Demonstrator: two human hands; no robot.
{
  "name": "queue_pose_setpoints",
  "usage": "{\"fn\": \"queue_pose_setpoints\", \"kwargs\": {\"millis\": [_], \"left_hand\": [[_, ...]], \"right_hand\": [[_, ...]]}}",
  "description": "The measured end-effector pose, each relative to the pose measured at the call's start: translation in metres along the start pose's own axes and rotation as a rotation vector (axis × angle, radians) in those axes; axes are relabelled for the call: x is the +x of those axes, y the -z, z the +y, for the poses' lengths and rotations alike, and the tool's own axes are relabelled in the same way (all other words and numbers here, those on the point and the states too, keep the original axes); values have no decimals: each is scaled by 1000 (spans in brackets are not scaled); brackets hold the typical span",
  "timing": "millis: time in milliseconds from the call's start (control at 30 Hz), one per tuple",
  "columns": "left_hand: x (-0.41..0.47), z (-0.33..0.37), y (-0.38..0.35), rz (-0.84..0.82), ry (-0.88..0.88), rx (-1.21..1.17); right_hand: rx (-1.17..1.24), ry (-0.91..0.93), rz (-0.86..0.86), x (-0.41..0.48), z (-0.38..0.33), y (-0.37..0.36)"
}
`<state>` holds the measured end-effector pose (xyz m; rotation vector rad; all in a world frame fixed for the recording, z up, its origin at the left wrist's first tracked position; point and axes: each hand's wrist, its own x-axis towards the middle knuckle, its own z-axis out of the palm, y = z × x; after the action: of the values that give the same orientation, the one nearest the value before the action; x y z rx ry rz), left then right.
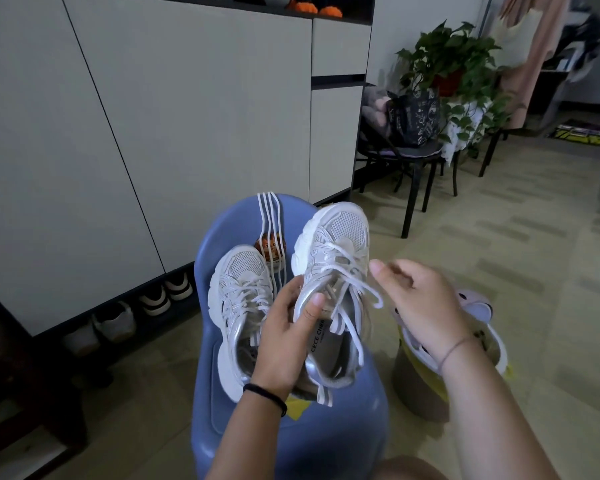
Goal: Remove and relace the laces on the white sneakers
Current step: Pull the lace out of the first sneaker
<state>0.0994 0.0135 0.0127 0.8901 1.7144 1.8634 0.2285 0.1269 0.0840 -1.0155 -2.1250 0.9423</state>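
Head view: flat matte white cabinet [187, 116] fills the left, with dark seams between its panels. A row of shoes [153, 301] sits in the gap under it. Tiled floor [534, 271], pale with a grey dash pattern. A blue moulded plastic stool [291, 445], smooth with rounded edges, is at centre, just in front of the person. Far right back stands a black metal-legged chair [416, 188] with a dark patterned bag [414, 119] on its seat, and a leafy trailing plant [451, 53] is beside it. A round tan bin [416, 386] with a yellow liner stands right of the stool.

Two chunky white sneakers, mesh toe panels, silver overlays, thick lumpy soles. One sneaker [236, 306] lies on the stool seat, still laced, toe pointing away. The other sneaker [336, 244] is raised above the stool, toe up and away.

Left hand [284, 341] grasps the raised sneaker at the collar, thumb hooked over the rim by the tongue. Right hand [420, 299] is motion-blurred, just right of that shoe, thumb out. Can't tell if it pinches the lace or is free.

The raised shoe's lace [347, 271] is a white round cord, slack, with a loop dangling next to the right hand. Loose flat white laces [269, 216] lie in parallel strands on the stool's far side, over a round tiger sticker [272, 245]. Black band [267, 396] on the left wrist, thin cord [454, 348] on the right.
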Motion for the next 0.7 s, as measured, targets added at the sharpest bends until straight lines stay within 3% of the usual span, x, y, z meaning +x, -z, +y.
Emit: {"fn": "queue_pose_setpoints", "kwargs": {"millis": [100,233,300,400,534,600,667,700], "left_hand": [[-1,1,-1,4,-31,54],[-2,0,-3,-15,-40,134],[-1,-1,-3,-23,-40,150],[-2,2,-4,-36,-36,83],[0,3,-3,-27,-24,-2],[1,1,-3,-21,-14,-32],[2,0,-3,-17,14,-60],[2,-1,-3,-14,24,-67]], "right_hand": [[-10,171,89,1,-13,-8],[-173,327,35,7,-21,-23],[-136,333,6,9,-19,-26],[266,271,-86,9,-15,-31],[1179,62,-168,9,-16,-28],[1562,-65,-122,10,-20,-18],[1795,-115,-86,10,-19,-6],[1794,-128,-89,10,-17,-1]]}}
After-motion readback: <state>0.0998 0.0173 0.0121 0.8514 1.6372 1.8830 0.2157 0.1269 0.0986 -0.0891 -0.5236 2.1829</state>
